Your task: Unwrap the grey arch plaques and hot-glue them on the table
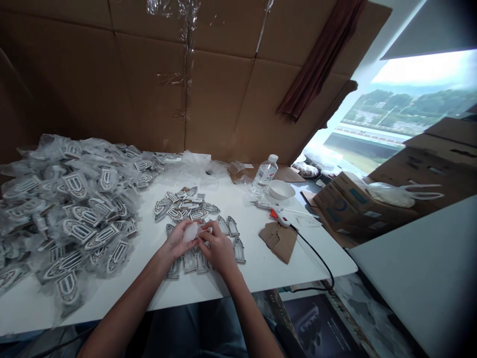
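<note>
My left hand (177,241) is half closed, palm up, around a small whitish translucent piece (191,232), perhaps thin plastic. Bent fingers of my right hand (219,250) pinch together at its right edge; what lies between those fingertips is too small to tell. Under and around both hands lie rows of small grey arch-shaped frames (239,250) on the white table (298,263). Just beyond them is a loose heap of similar arch pieces (182,203), some with patterned faces.
Bagged arch pieces (89,214) form a large pile at left. To the right lie a glue gun (280,217) with a black cord and a cardboard scrap (278,242). A water bottle (264,176) and white bowl (281,190) stand behind. Cardboard (149,89) walls the back.
</note>
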Motion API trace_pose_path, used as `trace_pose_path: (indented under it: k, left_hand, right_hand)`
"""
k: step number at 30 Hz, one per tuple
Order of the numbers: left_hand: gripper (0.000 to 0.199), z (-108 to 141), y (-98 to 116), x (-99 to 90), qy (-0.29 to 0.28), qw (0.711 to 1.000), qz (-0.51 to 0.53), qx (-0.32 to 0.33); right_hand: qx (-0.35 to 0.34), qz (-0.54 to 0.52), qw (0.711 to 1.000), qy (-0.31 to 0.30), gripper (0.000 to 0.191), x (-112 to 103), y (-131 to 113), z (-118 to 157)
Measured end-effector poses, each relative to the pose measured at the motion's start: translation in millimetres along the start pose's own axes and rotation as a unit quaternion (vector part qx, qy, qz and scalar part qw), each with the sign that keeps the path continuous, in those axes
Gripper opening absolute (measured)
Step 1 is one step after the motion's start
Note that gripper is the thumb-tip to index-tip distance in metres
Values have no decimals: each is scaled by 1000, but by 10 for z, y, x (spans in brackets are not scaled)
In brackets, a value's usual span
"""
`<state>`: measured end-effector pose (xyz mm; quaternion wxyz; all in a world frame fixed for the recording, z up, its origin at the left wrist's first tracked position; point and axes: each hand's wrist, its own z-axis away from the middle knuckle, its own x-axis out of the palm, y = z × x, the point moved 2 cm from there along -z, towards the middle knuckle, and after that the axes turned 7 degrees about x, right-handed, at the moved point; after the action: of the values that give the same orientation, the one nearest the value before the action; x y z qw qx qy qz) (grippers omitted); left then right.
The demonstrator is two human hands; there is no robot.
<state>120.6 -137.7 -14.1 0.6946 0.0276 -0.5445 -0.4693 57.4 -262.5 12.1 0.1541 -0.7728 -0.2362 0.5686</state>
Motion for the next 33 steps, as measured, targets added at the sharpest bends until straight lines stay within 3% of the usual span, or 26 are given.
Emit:
trace_pose_path:
  k: [12,20,27,33]
  left_hand:
    - [20,0,37,7,0,1000,23,-12]
    - [18,24,56,21,22,998,58,-8]
    - [16,48,54,35,34,998,58,0]
    - [16,36,69,36,27,998,57,1]
  right_hand:
    - [-160,40,980,107,13,-122,5,62]
    - [-105,59,982,143,9,-253,141,322]
    - [-100,100,980,137,12,-89,259,593]
    - [-126,98,977,139,12,55,107,633]
